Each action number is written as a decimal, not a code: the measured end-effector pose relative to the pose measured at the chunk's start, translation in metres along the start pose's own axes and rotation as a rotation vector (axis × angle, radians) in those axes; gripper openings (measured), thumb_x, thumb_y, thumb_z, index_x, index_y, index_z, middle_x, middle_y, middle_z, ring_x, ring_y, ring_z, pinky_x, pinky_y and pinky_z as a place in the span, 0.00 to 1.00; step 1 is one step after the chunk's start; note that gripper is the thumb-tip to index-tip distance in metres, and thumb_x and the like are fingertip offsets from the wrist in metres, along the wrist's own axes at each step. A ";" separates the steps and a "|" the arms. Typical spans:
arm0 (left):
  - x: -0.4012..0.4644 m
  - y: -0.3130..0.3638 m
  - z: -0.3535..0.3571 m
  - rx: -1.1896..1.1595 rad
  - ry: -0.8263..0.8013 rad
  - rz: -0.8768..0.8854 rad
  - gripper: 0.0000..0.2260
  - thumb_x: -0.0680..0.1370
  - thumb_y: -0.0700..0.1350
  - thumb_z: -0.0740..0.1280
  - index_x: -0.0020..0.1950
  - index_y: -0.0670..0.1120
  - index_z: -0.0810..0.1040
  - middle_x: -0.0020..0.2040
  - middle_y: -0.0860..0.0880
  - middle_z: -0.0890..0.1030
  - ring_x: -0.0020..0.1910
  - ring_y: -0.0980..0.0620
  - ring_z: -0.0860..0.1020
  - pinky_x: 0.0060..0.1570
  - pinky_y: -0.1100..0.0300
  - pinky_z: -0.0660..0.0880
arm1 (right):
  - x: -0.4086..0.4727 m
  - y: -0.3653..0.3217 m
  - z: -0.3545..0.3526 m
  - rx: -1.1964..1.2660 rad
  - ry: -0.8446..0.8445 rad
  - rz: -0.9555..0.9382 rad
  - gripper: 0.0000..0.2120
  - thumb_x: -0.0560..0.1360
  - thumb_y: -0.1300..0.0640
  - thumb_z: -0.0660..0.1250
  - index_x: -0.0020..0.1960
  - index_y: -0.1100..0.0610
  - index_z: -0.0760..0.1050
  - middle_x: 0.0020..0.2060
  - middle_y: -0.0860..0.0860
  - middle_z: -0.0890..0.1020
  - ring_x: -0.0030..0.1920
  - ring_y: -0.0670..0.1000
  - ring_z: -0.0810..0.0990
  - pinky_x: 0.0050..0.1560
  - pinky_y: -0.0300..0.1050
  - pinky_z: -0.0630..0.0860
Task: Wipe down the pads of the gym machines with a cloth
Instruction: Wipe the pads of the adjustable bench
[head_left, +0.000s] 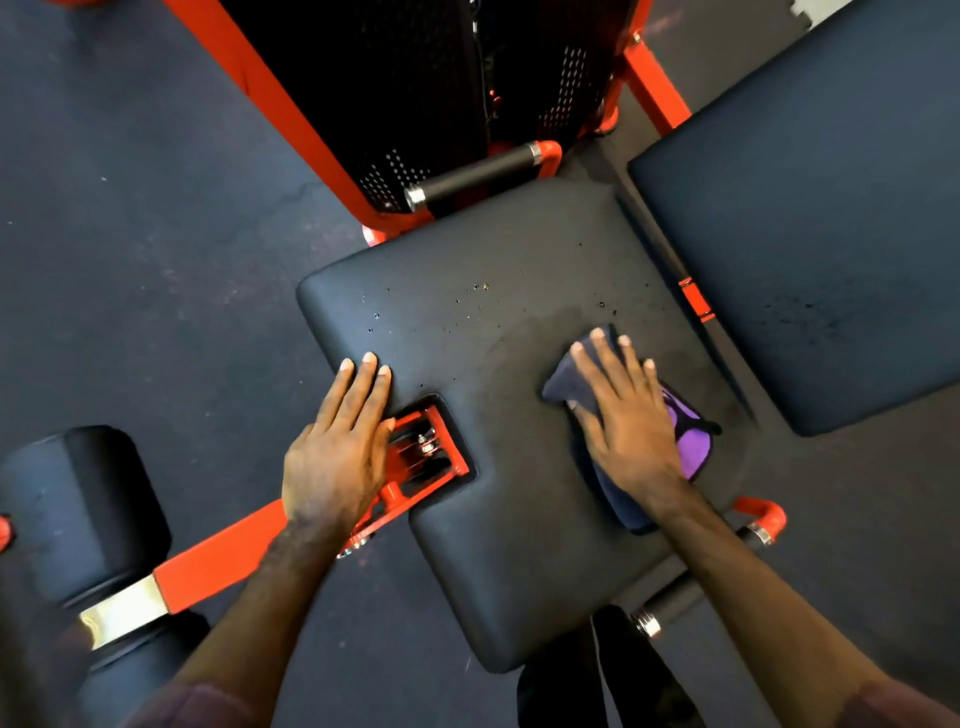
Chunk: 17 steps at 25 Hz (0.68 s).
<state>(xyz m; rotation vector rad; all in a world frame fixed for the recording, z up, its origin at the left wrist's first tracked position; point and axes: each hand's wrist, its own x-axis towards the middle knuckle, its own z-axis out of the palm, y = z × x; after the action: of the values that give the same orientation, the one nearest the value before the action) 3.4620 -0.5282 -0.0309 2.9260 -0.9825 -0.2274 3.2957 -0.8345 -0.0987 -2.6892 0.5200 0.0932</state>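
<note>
A black seat pad (493, 364) of an orange-framed gym machine fills the middle of the view, dotted with small droplets near its far side. My right hand (628, 415) lies flat with spread fingers on a dark cloth with a purple patch (691, 441), pressing it onto the pad's right part. A faint damp streak shows just beyond the cloth. My left hand (337, 447) rests flat with straight fingers on the pad's left edge, beside a notch where the orange bracket (426, 452) shows.
A black back pad (805, 234) slopes off to the right. Black roller pads (78, 514) on an orange arm sit at lower left. Behind stand a perforated weight-stack shroud (395, 104) and a black handle (478, 176). Another handle (758, 530) sticks out at lower right. Dark rubber floor lies around.
</note>
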 end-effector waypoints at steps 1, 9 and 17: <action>0.000 0.001 0.001 0.004 -0.006 0.004 0.24 0.88 0.51 0.56 0.84 0.50 0.63 0.85 0.55 0.58 0.84 0.55 0.56 0.46 0.50 0.83 | 0.015 -0.003 0.000 0.033 0.030 0.170 0.31 0.84 0.43 0.54 0.85 0.47 0.55 0.86 0.48 0.52 0.85 0.57 0.49 0.81 0.67 0.56; 0.001 -0.001 0.000 0.017 -0.025 -0.003 0.25 0.88 0.53 0.55 0.85 0.51 0.62 0.86 0.56 0.57 0.85 0.55 0.55 0.47 0.50 0.84 | -0.011 0.021 -0.001 0.033 0.014 -0.113 0.31 0.84 0.45 0.59 0.85 0.49 0.58 0.85 0.49 0.54 0.85 0.57 0.50 0.80 0.68 0.58; 0.003 0.001 -0.002 0.006 -0.021 -0.005 0.25 0.87 0.52 0.57 0.84 0.52 0.63 0.85 0.56 0.59 0.84 0.55 0.56 0.42 0.52 0.84 | 0.024 0.016 0.004 0.026 0.058 0.048 0.31 0.85 0.45 0.58 0.85 0.49 0.57 0.85 0.50 0.54 0.85 0.58 0.51 0.82 0.65 0.55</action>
<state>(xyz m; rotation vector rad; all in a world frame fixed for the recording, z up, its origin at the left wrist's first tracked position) 3.4640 -0.5304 -0.0293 2.9375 -0.9807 -0.2563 3.3121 -0.8555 -0.1113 -2.6618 0.5990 0.0211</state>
